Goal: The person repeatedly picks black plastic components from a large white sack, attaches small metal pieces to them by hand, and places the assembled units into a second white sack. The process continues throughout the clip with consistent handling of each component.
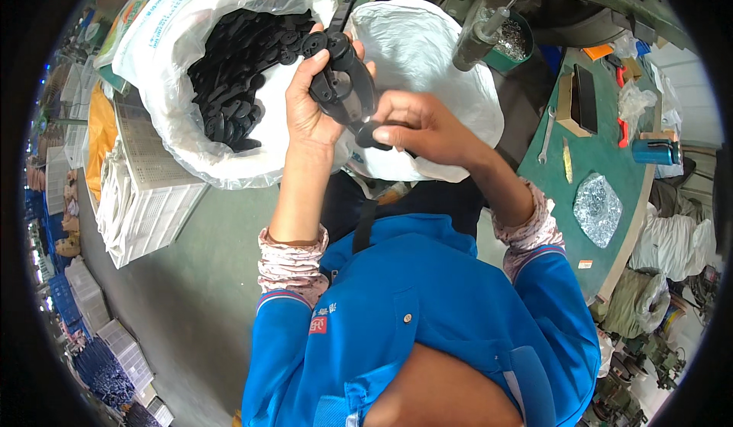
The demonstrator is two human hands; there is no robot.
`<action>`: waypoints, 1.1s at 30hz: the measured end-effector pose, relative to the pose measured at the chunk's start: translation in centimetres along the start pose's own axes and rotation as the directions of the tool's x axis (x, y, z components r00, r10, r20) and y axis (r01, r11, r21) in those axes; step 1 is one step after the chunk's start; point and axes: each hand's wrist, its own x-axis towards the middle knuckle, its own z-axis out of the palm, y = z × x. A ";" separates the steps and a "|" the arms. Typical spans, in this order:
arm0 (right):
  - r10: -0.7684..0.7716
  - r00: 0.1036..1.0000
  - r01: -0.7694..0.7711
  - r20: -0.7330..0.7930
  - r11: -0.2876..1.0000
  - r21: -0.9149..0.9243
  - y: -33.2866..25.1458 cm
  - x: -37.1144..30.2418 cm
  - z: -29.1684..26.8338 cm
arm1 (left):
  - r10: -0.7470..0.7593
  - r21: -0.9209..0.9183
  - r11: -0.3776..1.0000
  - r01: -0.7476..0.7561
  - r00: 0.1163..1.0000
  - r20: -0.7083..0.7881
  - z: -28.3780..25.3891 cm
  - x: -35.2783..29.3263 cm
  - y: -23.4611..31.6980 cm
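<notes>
My left hand is raised between two white bags, its fingers closed around a bunch of black plastic parts. These are flat, rounded pieces with holes, and one narrow end sticks up above the fingers. Just to the right, my right hand pinches another black plastic part by its rounded end, close against the lower end of the bunch. Whether the two touch I cannot tell. Many similar black parts fill the left bag. The right bag gapes behind my right hand, showing its white inside.
A metal machine post stands over the right bag's edge, beside a green tub of small metal pieces. On the green bench at right lie a wrench, a yellow knife and crumpled foil. A white crate stands at left.
</notes>
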 end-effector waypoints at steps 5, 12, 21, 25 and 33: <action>-0.058 0.979 0.085 -0.198 0.988 0.132 2.4 -2.5 2.8 | 0.045 -0.049 0.998 -0.048 0.997 -0.067 0.3 0.6 -1.6; -0.073 0.876 0.156 -0.477 0.978 0.137 1.9 -4.2 3.4 | 0.007 0.040 0.999 -0.006 1.000 -0.029 1.0 0.2 -4.2; -0.267 0.697 0.166 -0.665 0.963 -0.213 -4.4 -7.0 -6.0 | -0.093 0.140 0.987 0.083 0.993 0.070 1.6 -0.5 -4.5; -0.200 0.546 0.160 -0.814 0.978 -0.133 -14.1 -3.9 -6.1 | -0.138 0.200 0.972 0.125 0.989 0.055 1.6 -0.8 -5.0; 0.011 0.776 -0.125 -0.630 0.983 -0.136 -15.8 -2.6 -10.3 | -0.243 0.271 0.938 0.215 0.967 0.072 2.2 -1.2 -5.1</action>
